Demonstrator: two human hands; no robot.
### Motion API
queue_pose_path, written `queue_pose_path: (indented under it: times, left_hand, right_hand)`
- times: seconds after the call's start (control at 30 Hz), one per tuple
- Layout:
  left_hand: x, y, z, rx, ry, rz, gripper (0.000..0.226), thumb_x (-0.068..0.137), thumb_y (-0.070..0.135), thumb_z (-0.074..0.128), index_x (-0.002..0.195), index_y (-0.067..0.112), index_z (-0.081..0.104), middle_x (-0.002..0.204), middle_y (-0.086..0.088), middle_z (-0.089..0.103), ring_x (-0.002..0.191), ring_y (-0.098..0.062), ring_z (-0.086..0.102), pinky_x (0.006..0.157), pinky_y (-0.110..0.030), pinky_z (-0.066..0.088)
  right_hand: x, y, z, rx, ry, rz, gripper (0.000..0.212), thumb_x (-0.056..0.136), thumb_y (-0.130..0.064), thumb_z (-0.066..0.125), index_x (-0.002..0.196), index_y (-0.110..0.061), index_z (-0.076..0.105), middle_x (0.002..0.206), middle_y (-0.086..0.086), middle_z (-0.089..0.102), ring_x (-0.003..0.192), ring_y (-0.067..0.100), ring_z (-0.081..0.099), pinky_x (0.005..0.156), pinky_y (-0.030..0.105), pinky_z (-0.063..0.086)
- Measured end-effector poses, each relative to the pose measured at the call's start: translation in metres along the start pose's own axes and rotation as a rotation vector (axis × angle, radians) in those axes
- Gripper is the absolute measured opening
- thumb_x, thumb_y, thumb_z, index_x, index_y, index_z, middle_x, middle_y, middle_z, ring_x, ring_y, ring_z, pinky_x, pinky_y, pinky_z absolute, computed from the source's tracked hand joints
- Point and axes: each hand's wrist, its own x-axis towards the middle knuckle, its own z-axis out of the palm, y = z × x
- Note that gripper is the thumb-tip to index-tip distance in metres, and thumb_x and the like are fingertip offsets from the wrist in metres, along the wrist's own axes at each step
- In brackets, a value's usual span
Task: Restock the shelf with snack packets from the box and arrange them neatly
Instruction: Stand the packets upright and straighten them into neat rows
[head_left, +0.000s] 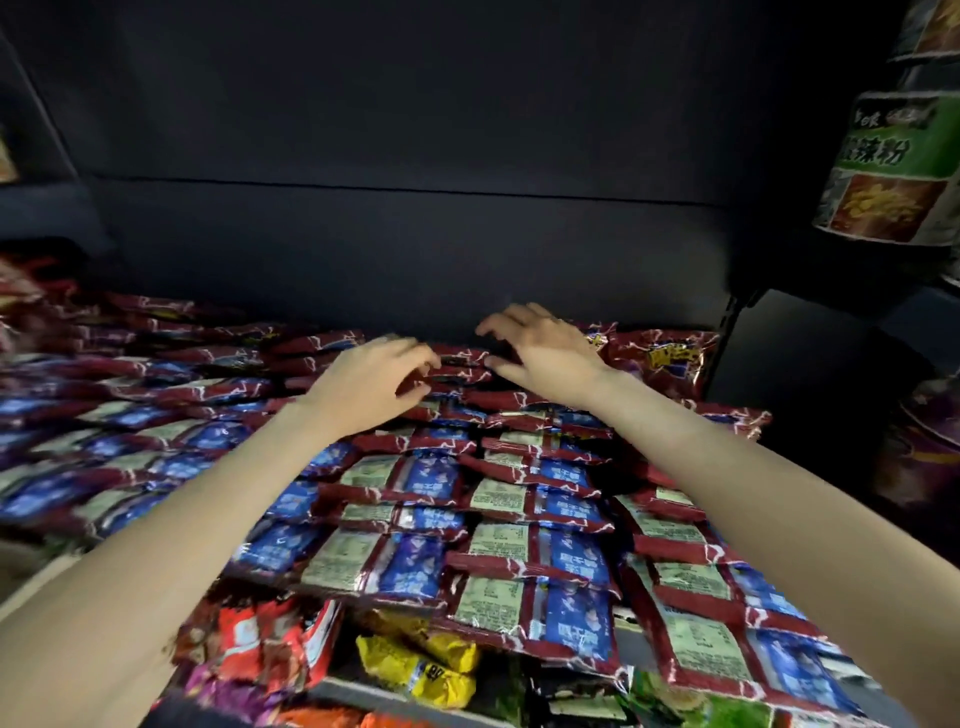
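The shelf is a dark recess, and its floor is covered with red-and-blue snack packets laid flat in overlapping rows that run from 6 o'clock up toward 12 o'clock. Most of them lie back-side up, showing a pale printed panel beside a blue panel.

At the far end of the rows both hands reach in side by side. The left hand sits at about 11 o'clock from the middle of the stock, its fingers curled down onto the edge of a small stack of packets; whether it pinches one or only touches cannot be told. The right hand, just at 3 o'clock of the left, is spread with relaxed fingers hovering or resting over the same stack, thumb toward the left hand. That stack lies between the 2 hands, directly under their fingertips.

At 3 o'clock of the right hand one packet lies face up with yellow lettering. At 1 o'clock, a green-labelled noodle cup stands on a neighbouring section. At 6 o'clock, a lower shelf holds yellow packets and orange-red packets.
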Motion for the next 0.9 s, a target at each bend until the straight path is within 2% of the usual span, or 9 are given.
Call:
queue_pose_path:
  times: [0.13, 0.2, 0.27, 0.4, 0.47, 0.57, 0.67, 0.77, 0.9]
  left_hand:
    - [0.005, -0.012, 0.016, 0.047, -0.078, 0.005, 0.047, 0.091, 0.035, 0.059, 0.134, 0.018, 0.05, 0.134, -0.005, 0.053, 0.124, -0.024, 0.049, 0.1, -0.037, 0.043]
    - [0.012, -0.021, 0.02, 0.046, -0.087, 0.053, 0.052, 0.091, 0.034, 0.058, 0.139, 0.018, 0.044, 0.139, -0.005, 0.048, 0.13, -0.025, 0.044, 0.105, -0.037, 0.04]
    - [0.02, -0.027, 0.021, 0.069, -0.135, 0.14, 0.061, 0.09, 0.037, 0.06, 0.143, 0.022, 0.037, 0.142, -0.003, 0.043, 0.132, -0.023, 0.039, 0.105, -0.036, 0.04]
    - [0.037, -0.039, 0.026, 0.169, -0.213, 0.294, 0.075, 0.088, 0.04, 0.061, 0.149, 0.025, 0.022, 0.146, 0.002, 0.032, 0.135, -0.015, 0.031, 0.097, -0.03, 0.043]
    - [0.046, -0.044, 0.03, 0.133, -0.282, 0.329, 0.076, 0.088, 0.034, 0.063, 0.149, 0.029, 0.018, 0.146, 0.002, 0.031, 0.133, -0.017, 0.033, 0.092, -0.032, 0.048]
    - [0.058, -0.046, 0.038, 0.096, -0.376, 0.341, 0.078, 0.089, 0.027, 0.061, 0.148, 0.038, 0.011, 0.143, 0.001, 0.036, 0.125, -0.021, 0.042, 0.085, -0.036, 0.05]
    - [0.062, -0.045, 0.044, -0.027, -0.44, 0.34, 0.073, 0.092, 0.022, 0.056, 0.146, 0.042, 0.011, 0.146, 0.004, 0.038, 0.117, -0.021, 0.049, 0.086, -0.033, 0.048]
    - [0.06, -0.048, 0.045, -0.038, -0.467, 0.4, 0.067, 0.094, 0.017, 0.05, 0.147, 0.039, 0.015, 0.146, 0.002, 0.038, 0.11, -0.022, 0.055, 0.088, -0.037, 0.05]
    - [0.054, -0.052, 0.044, -0.013, -0.474, 0.458, 0.065, 0.094, 0.018, 0.047, 0.148, 0.036, 0.015, 0.148, 0.004, 0.034, 0.109, -0.018, 0.055, 0.089, -0.036, 0.048]
  right_hand:
    - [0.031, -0.016, 0.013, 0.122, -0.269, 0.125, 0.061, 0.092, -0.052, 0.05, 0.144, -0.036, 0.023, 0.151, 0.0, 0.028, 0.13, 0.026, 0.041, 0.099, 0.04, 0.043]
    - [0.042, -0.014, 0.02, 0.219, -0.307, 0.175, 0.062, 0.094, -0.05, 0.048, 0.147, -0.037, 0.019, 0.154, -0.001, 0.029, 0.132, 0.024, 0.042, 0.103, 0.038, 0.039]
    - [0.05, -0.008, 0.024, 0.254, -0.234, 0.208, 0.057, 0.096, -0.048, 0.046, 0.146, -0.034, 0.024, 0.144, 0.005, 0.045, 0.123, 0.026, 0.052, 0.101, 0.04, 0.043]
    - [0.062, -0.001, 0.025, -0.027, 0.007, 0.245, 0.042, 0.101, -0.035, 0.041, 0.141, -0.026, 0.036, 0.111, 0.013, 0.067, 0.099, 0.032, 0.064, 0.083, 0.042, 0.05]
    - [0.066, 0.0, 0.027, -0.036, 0.06, 0.258, 0.038, 0.101, -0.025, 0.041, 0.139, -0.022, 0.038, 0.104, 0.014, 0.068, 0.092, 0.034, 0.065, 0.08, 0.042, 0.051]
    - [0.067, 0.004, 0.032, 0.148, 0.057, 0.293, 0.038, 0.099, -0.017, 0.046, 0.137, -0.019, 0.04, 0.103, 0.012, 0.069, 0.083, 0.026, 0.067, 0.077, 0.035, 0.053]
    - [0.064, 0.006, 0.031, 0.219, 0.004, 0.272, 0.042, 0.097, -0.016, 0.05, 0.137, -0.019, 0.04, 0.099, 0.012, 0.069, 0.079, 0.022, 0.067, 0.078, 0.035, 0.055]
    - [0.063, 0.007, 0.027, 0.194, 0.021, 0.253, 0.038, 0.098, -0.014, 0.049, 0.135, -0.02, 0.045, 0.098, 0.007, 0.069, 0.076, 0.019, 0.066, 0.078, 0.036, 0.053]
    - [0.064, 0.009, 0.018, 0.167, 0.04, 0.256, 0.034, 0.099, -0.01, 0.045, 0.132, -0.017, 0.05, 0.069, -0.01, 0.052, 0.053, -0.001, 0.048, 0.064, 0.023, 0.039]
